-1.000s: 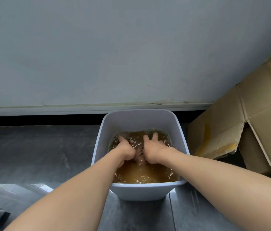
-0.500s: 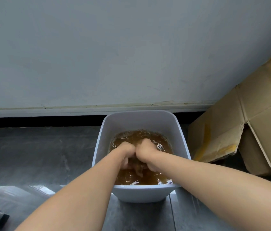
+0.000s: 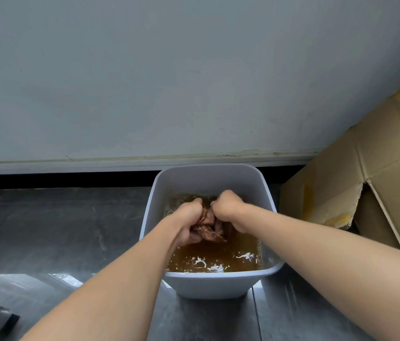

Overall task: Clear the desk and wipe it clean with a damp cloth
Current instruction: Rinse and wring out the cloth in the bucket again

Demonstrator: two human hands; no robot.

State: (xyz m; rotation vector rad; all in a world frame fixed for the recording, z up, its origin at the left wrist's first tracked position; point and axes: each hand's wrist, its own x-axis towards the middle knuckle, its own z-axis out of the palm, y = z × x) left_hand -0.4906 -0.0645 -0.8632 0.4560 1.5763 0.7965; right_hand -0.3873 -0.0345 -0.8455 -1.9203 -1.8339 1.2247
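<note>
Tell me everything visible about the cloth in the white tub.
The cloth is a brownish, soaked, crumpled wad, bunched between the left hand and the right hand, which both grip it. It shows partly out of the murky brown water inside the white tub; its full shape is hidden.

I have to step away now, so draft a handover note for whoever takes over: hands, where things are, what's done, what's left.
Left hand: grips the wet brownish cloth.
Right hand: grips the same cloth.
Cloth: bunched, partly out of murky brown water in the white plastic bin on the grey floor.
Done: cloth wetted.
Left: wring it out, wipe the desk; the desk is out of view, so its clearing cannot be judged.
</note>
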